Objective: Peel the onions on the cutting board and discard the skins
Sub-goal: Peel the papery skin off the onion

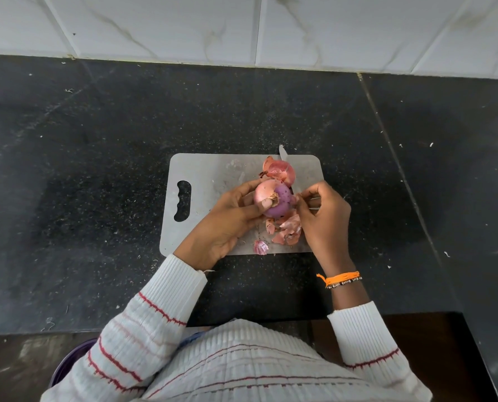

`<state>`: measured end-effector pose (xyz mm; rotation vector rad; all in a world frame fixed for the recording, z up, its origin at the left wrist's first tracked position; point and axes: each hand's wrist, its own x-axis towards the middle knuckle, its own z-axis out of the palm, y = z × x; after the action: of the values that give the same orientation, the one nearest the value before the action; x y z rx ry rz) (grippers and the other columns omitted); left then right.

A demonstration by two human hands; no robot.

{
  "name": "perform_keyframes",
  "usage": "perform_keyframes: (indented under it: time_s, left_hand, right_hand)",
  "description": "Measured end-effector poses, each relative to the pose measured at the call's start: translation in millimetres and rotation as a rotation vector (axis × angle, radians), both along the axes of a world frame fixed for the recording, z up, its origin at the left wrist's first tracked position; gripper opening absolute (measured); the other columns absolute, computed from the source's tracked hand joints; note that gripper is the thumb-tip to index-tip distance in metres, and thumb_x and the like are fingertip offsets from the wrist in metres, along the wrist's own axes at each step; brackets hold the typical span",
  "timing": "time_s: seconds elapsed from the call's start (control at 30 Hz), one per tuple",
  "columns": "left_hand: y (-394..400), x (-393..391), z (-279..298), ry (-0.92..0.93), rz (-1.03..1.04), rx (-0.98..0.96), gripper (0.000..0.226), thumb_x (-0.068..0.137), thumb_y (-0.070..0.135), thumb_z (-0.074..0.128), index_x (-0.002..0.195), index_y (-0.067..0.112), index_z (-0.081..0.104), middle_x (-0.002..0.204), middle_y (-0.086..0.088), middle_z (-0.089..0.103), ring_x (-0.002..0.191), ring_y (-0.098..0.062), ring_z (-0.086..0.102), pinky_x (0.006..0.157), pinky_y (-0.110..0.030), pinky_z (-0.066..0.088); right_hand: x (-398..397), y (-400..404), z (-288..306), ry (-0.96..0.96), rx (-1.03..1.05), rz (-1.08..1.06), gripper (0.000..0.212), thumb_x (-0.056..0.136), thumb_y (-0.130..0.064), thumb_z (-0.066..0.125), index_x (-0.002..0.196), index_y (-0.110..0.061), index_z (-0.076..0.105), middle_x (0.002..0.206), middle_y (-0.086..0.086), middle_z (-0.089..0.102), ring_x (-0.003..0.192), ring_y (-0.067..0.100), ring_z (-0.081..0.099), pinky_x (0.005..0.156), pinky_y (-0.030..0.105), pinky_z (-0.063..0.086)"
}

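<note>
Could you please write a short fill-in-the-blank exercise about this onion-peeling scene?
1. The left hand grips a partly peeled ____ above the cutting board.
2. The right hand pinches a strip of ____ at that onion's side.
3. A second onion, its skin on, lies at the board's ____ edge, beside the knife blade.
4. Loose skins lie on the board, ____ the held onion in the picture.

Missing words: onion; skin; far; below
</note>
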<state>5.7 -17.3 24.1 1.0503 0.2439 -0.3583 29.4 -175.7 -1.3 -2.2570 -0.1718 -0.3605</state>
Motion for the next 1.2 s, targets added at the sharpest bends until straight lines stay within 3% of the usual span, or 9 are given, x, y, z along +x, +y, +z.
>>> perform_keyframes:
  time_s: [0.2, 0.43, 0.53, 0.7, 0.87, 0.97, 1.07, 1.2]
  left_hand:
    - [4.0, 2.1, 0.5, 0.061, 0.103, -0.119, 0.029, 0.088, 0.002, 0.052, 0.117, 0.008, 0.052, 0.1, -0.008, 0.065, 0.086, -0.014, 0.065, 0.076, -0.024, 0.056]
    - [6.5, 2.7, -0.2, 0.097, 0.108, -0.066, 0.032, 0.09, 0.01, 0.052, 0.12, 0.001, 0.051, 0.103, -0.014, 0.065, 0.093, -0.022, 0.062, 0.074, -0.03, 0.056]
    - [3.3, 2.0, 2.9, 0.127, 0.132, -0.096, 0.031, 0.092, 0.019, 0.05, 0.116, -0.001, 0.056, 0.098, -0.016, 0.067, 0.082, -0.019, 0.066, 0.063, -0.026, 0.059]
    - [1.6, 0.3, 7.3, 0.135, 0.07, 0.045, 0.033, 0.09, 0.039, 0.049, 0.096, 0.012, 0.064, 0.075, -0.006, 0.072, 0.061, -0.012, 0.066, 0.053, -0.021, 0.054]
    - [2.2, -1.7, 9.8, 0.098, 0.014, 0.111, 0.038, 0.079, 0.049, 0.051, 0.091, 0.017, 0.068, 0.083, -0.009, 0.073, 0.076, -0.02, 0.07, 0.061, -0.03, 0.056]
    - [3.2, -2.8, 9.3, 0.107, 0.003, 0.147, 0.04, 0.076, 0.051, 0.052, 0.091, 0.017, 0.069, 0.089, -0.011, 0.073, 0.084, -0.026, 0.068, 0.064, -0.029, 0.056]
    - [3.2, -3.6, 7.4, 0.068, -0.017, 0.166, 0.043, 0.072, 0.054, 0.056, 0.089, 0.019, 0.074, 0.091, -0.013, 0.072, 0.091, -0.036, 0.05, 0.049, -0.022, 0.052]
    - [3.8, -2.3, 5.8, 0.039, -0.046, 0.204, 0.043, 0.073, 0.054, 0.054, 0.09, 0.019, 0.073, 0.084, -0.009, 0.073, 0.068, -0.03, 0.045, 0.045, -0.02, 0.049]
  right_hand:
    - [0.7, -3.8, -7.3, -0.022, -0.123, 0.002, 0.012, 0.08, -0.001, 0.068, 0.082, -0.006, 0.057, 0.081, 0.005, 0.06, 0.07, 0.016, 0.058, 0.063, 0.036, 0.053]
    - [-0.4, -0.8, 2.1, -0.013, 0.013, 0.099, 0.016, 0.08, 0.003, 0.066, 0.091, -0.009, 0.065, 0.09, 0.002, 0.066, 0.082, 0.009, 0.063, 0.072, 0.019, 0.054]
    - [-2.3, 3.6, 10.9, -0.072, 0.054, 0.141, 0.014, 0.081, 0.003, 0.066, 0.091, -0.007, 0.066, 0.09, 0.002, 0.066, 0.083, 0.008, 0.062, 0.073, 0.022, 0.054]
    - [-5.5, 7.9, 20.9, -0.14, 0.083, 0.254, 0.012, 0.083, -0.003, 0.067, 0.095, -0.004, 0.069, 0.094, 0.006, 0.067, 0.089, 0.01, 0.063, 0.077, 0.019, 0.053]
    - [-6.5, 10.6, 22.2, -0.177, 0.086, 0.305, 0.013, 0.081, -0.003, 0.069, 0.094, -0.002, 0.071, 0.093, 0.007, 0.068, 0.09, 0.006, 0.061, 0.079, 0.009, 0.047]
    - [-6.8, 10.4, 21.7, -0.178, 0.097, 0.308, 0.012, 0.08, -0.004, 0.071, 0.092, -0.003, 0.071, 0.091, 0.006, 0.068, 0.088, 0.006, 0.062, 0.077, 0.01, 0.049]
    - [-7.6, 8.9, 22.0, -0.165, 0.117, 0.311, 0.011, 0.081, -0.005, 0.071, 0.092, -0.004, 0.071, 0.09, 0.004, 0.067, 0.085, 0.007, 0.063, 0.07, 0.017, 0.053]
    - [-7.0, 7.7, 22.8, -0.181, 0.096, 0.328, 0.009, 0.081, -0.004, 0.07, 0.09, -0.003, 0.072, 0.087, 0.003, 0.066, 0.081, 0.007, 0.062, 0.067, 0.02, 0.054]
